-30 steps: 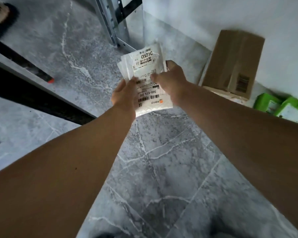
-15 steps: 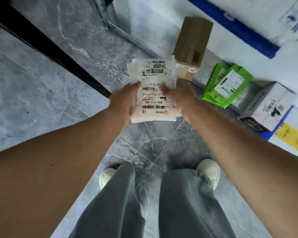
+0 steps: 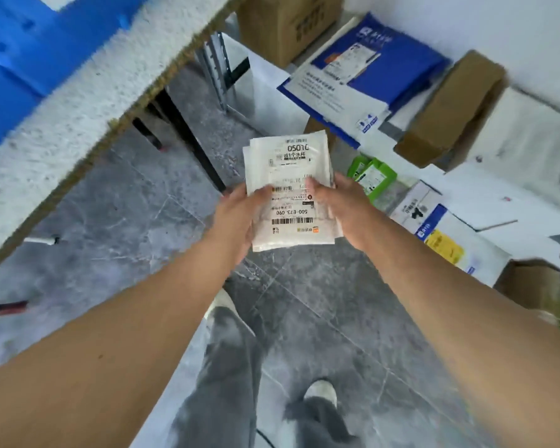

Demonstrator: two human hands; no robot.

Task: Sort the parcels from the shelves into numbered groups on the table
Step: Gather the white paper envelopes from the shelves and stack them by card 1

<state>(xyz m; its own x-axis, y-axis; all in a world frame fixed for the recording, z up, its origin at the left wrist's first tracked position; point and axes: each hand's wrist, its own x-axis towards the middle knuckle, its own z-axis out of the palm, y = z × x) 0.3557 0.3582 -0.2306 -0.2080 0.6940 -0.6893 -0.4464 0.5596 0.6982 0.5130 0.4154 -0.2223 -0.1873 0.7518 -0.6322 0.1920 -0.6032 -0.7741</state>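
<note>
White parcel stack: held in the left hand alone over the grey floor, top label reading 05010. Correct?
No. The head view shows both hands on the white parcel stack: left hand at its left edge, right hand at its right. It is over the grey floor, top label 05010.

head view looks steeply down, close over grey floor (image 3: 320, 318).

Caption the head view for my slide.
Left hand and right hand hold a stack of white parcels over grey floor.
</note>
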